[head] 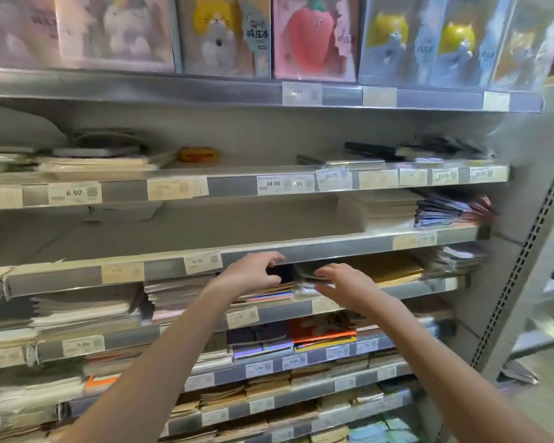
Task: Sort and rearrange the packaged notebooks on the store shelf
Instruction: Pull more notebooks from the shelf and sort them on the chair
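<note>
1. Two bare hands are reaching into a middle shelf [301,306] of a store rack, meeting over a short stack of packaged notebooks [271,290] lying flat just behind the price rail.
2. Left hand [253,273] is hovering at the stack's left end, fingers curled but loose, apparently gripping nothing; blur is hiding any contact.
3. Right hand [344,281] is resting on a clear-wrapped notebook [304,278] atop the pile, fingers spread flat, thumb side seeming to pinch its near edge, though I cannot tell for sure.
4. Notebook's long axis is running left to right along the shelf, lying between both hands, directly under the right fingertips, so that hand is nearer.
</note>
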Tool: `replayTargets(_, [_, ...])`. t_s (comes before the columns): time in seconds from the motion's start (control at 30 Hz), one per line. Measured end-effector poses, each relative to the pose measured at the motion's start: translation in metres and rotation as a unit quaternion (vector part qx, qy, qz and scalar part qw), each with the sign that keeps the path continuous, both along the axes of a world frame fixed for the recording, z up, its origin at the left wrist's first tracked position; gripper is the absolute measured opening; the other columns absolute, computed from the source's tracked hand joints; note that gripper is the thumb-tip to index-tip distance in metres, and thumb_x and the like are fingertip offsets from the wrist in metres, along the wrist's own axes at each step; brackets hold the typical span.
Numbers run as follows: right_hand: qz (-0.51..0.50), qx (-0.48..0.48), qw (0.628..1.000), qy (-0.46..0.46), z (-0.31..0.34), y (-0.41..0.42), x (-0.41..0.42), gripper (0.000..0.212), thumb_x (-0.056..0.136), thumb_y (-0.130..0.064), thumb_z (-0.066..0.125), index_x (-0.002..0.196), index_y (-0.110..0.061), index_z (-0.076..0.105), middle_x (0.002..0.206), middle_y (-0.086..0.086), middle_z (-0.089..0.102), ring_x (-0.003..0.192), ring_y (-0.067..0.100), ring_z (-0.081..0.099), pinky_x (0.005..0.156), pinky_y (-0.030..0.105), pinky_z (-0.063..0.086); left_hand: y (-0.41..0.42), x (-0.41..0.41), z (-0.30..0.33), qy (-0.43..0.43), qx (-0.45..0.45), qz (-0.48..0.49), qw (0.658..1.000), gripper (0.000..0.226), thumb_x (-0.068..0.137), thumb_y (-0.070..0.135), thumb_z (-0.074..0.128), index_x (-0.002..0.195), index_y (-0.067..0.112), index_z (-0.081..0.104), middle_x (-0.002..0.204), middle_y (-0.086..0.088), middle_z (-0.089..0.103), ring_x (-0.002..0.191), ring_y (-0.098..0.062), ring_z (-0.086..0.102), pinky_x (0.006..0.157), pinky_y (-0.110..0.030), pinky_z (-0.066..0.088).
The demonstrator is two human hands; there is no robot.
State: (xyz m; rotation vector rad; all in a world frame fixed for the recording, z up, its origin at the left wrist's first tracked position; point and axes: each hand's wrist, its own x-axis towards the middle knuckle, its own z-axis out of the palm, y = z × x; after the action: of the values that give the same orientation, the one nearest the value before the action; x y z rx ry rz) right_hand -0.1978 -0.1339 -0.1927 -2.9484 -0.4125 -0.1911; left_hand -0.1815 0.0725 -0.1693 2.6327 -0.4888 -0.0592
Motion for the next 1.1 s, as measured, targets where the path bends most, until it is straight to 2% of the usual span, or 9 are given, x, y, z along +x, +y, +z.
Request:
replayTargets(0.1, [0.008,-0.009,1.000,-0.027,0.022,-0.017,0.011,0.042,0.095,-0.038,0.047,0.134,-0.022,0.046,0.135,0.000,0.050,0.121,0.019,0.047,0.097,0.034,0.043,-0.019,0.011,0.019,-0.025,-0.001,-0.005,1.000,0.045,0.088,0.030,0.056,0.132,0.034,0.044,0.134,0.005,0.051,0.121,-0.015,0.048,0.100,-0.033,0.040])
replayTargets(0.27, [0.010,-0.003,0.999,-0.053,0.061,-0.052,0.037,0.044,0.095,-0.038,0.047,0.136,-0.022,0.044,0.141,-0.002,0.045,0.128,0.017,0.041,0.103,0.035,0.040,-0.055,0.037,0.055,-0.064,0.016,-0.011,0.998,0.044,0.088,0.032,0.056,0.130,0.035,0.046,0.136,0.003,0.051,0.124,-0.016,0.046,0.104,-0.039,0.037])
replayTargets(0.47, [0.011,0.008,0.995,-0.098,0.105,-0.086,0.070,0.039,0.094,-0.031,0.051,0.131,-0.022,0.050,0.136,-0.001,0.050,0.121,0.018,0.048,0.099,0.037,0.044,-0.101,0.069,0.103,-0.115,0.013,-0.039,0.993,0.043,0.088,0.030,0.056,0.130,0.031,0.048,0.133,0.003,0.052,0.118,-0.013,0.049,0.101,-0.035,0.039])
replayTargets(0.7, [0.004,0.025,0.992,-0.125,0.135,-0.131,0.112,0.044,0.094,-0.036,0.049,0.135,-0.022,0.045,0.139,0.000,0.046,0.124,0.019,0.046,0.100,0.035,0.040,-0.137,0.110,0.133,-0.161,0.016,-0.001,0.987,0.040,0.088,0.033,0.052,0.128,0.036,0.049,0.134,0.005,0.051,0.123,-0.016,0.045,0.102,-0.037,0.038])
replayTargets(0.87, [0.021,0.021,0.991,-0.134,0.149,-0.163,0.147,0.040,0.094,-0.036,0.048,0.130,-0.019,0.050,0.137,0.001,0.050,0.123,0.020,0.045,0.101,0.037,0.039,-0.162,0.135,0.149,-0.177,0.023,0.029,0.983,0.036,0.093,0.041,0.045,0.129,0.038,0.048,0.134,0.009,0.050,0.120,-0.017,0.049,0.092,-0.032,0.040])
replayTargets(0.93, [0.013,0.021,0.989,-0.148,0.156,-0.176,0.162,0.040,0.094,-0.037,0.048,0.130,-0.020,0.050,0.137,-0.001,0.049,0.122,0.019,0.047,0.099,0.036,0.040,-0.172,0.146,0.152,-0.171,0.025,0.031,0.985,0.036,0.095,0.043,0.041,0.130,0.036,0.049,0.135,0.008,0.051,0.122,-0.017,0.047,0.091,-0.033,0.039])
replayTargets(1.0, [0.001,0.022,0.986,-0.165,0.164,-0.189,0.178,0.043,0.094,-0.038,0.048,0.134,-0.021,0.047,0.139,-0.002,0.048,0.125,0.018,0.044,0.098,0.034,0.039,-0.179,0.161,0.153,-0.140,0.040,0.030,0.989,0.038,0.096,0.050,0.034,0.123,0.034,0.055,0.125,0.007,0.059,0.118,-0.019,0.051,0.092,-0.034,0.042])
replayTargets(1.07, [-0.014,0.024,0.984,-0.175,0.172,-0.201,0.193,0.045,0.094,-0.039,0.048,0.135,-0.020,0.046,0.137,-0.001,0.049,0.125,0.020,0.044,0.096,0.034,0.040,-0.182,0.172,0.155,-0.091,0.055,0.030,0.994,0.051,0.094,0.058,0.024,0.111,0.027,0.061,0.113,0.005,0.064,0.113,-0.021,0.055,0.096,-0.039,0.043])
replayTargets(1.1, [-0.021,0.021,0.983,-0.180,0.174,-0.207,0.202,0.045,0.094,-0.039,0.048,0.135,-0.020,0.046,0.134,0.002,0.051,0.122,0.021,0.046,0.094,0.034,0.041,-0.183,0.176,0.158,-0.065,0.057,0.032,0.996,0.060,0.093,0.061,0.019,0.114,0.025,0.062,0.119,0.002,0.062,0.117,-0.023,0.053,0.101,-0.040,0.040])
